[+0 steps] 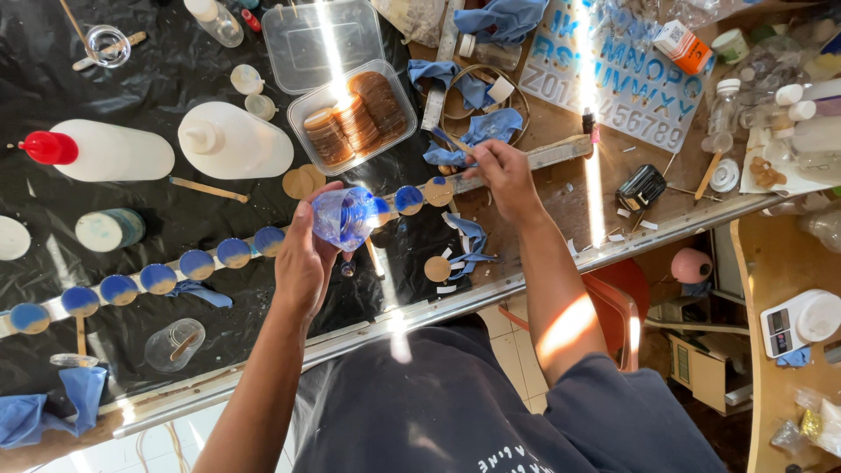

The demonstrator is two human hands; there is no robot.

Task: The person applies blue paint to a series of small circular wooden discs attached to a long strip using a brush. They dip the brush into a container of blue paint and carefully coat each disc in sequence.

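The left hand [304, 259] is wrapping its fingers around a small clear plastic cup [343, 217] tinted with blue liquid, tipping it on its side just above a long row of discs [197, 264] that are sitting on a pale strip across the counter [175, 61]. Each disc in the row is showing a blue coat with a tan edge. The right hand [502, 172] is pinching a thin stick [453, 142] between thumb and fingertips (its tip looks blue), and the stick is pointing up and away from the cup toward a crumpled blue cloth [484, 129].

Both hands are closed on what they are holding, and they are staying apart, the cup near the middle of the row and the stick farther along the same strip. Just beyond the cup, a clear tub [352, 115] is holding stacks of bare brown discs, with an empty clear container [321, 44] lying behind it. Two white squeeze bottles [235, 142] are lying on black sheeting to the far side, one with a red cap. A translucent letter-and-number mould [622, 83] is resting on the bare wood beyond the right hand.
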